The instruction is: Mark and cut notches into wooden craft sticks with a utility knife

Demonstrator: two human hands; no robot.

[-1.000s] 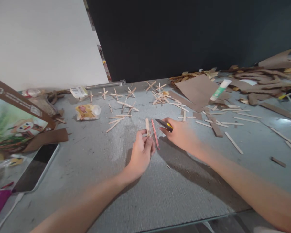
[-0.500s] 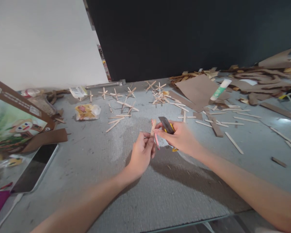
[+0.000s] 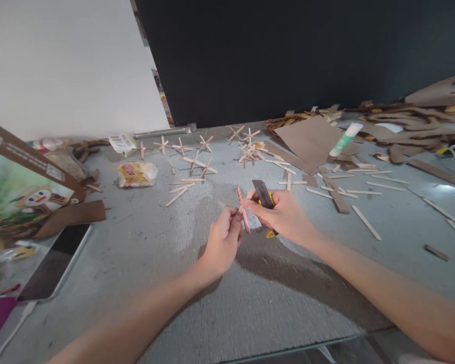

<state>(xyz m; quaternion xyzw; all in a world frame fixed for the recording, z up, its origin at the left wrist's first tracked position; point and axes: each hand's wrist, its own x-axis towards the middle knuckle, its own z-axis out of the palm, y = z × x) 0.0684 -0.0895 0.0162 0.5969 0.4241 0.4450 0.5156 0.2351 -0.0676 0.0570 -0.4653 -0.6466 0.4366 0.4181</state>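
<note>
My left hand (image 3: 224,235) pinches the near end of a popsicle stick (image 3: 249,195), tilted up to the right. Thumb and finger of my right hand (image 3: 275,207) meet the stick's upper part, while a utility knife (image 3: 264,193) with a black and yellow body is tucked in the same hand. Under the stick lies a thin pink-striped rod (image 3: 244,218) on the table. My fingers hide part of the stick, so I cannot tell if it is one piece or several layered.
Star shapes of popsicle sticks (image 3: 205,144) and loose sticks (image 3: 366,222) are spread around. Further out are a glue stick (image 3: 345,140), cardboard (image 3: 307,139), a yellow wrapper (image 3: 136,175), a phone (image 3: 56,263) and a printed box (image 3: 26,187). The table's glass edge (image 3: 299,350) is in front.
My right hand has come left to the stick, bringing the knife with its tip turned more upright. The stick has swung from nearly upright to leaning right, across the striped rod.
</note>
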